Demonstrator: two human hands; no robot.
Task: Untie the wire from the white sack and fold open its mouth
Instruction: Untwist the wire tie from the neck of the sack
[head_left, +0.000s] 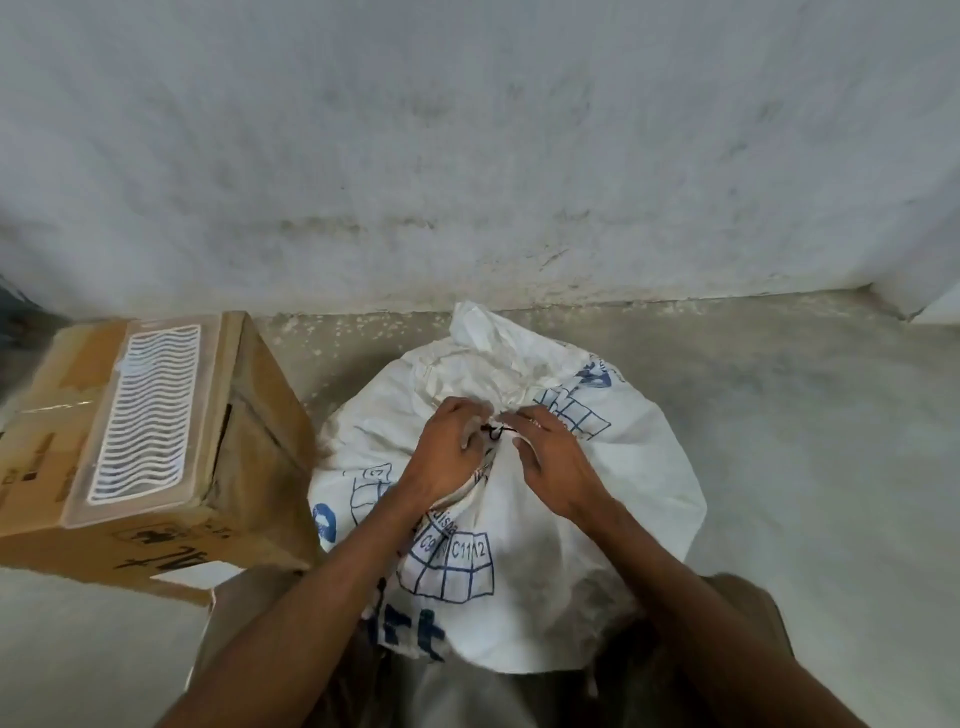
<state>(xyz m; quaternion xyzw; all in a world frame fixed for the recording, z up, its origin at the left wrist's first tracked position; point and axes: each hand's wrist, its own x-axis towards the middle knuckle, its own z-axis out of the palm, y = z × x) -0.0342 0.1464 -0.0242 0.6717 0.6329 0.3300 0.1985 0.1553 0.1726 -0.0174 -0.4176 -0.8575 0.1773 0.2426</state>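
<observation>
White sack (524, 587) with blue printing, standing on the concrete floor (805, 441) between the person's knees, its neck gathered and bound by a dark wire (497, 430). The left hand (447, 457) and right hand (553, 457) meet at the neck, fingers curled and pinching at the wire knot. A cardboard box (156, 457) stands just left of the sack; a whitewashed wall (467, 145) rises behind.

Soft, even daylight; edges warped, blurry.
</observation>
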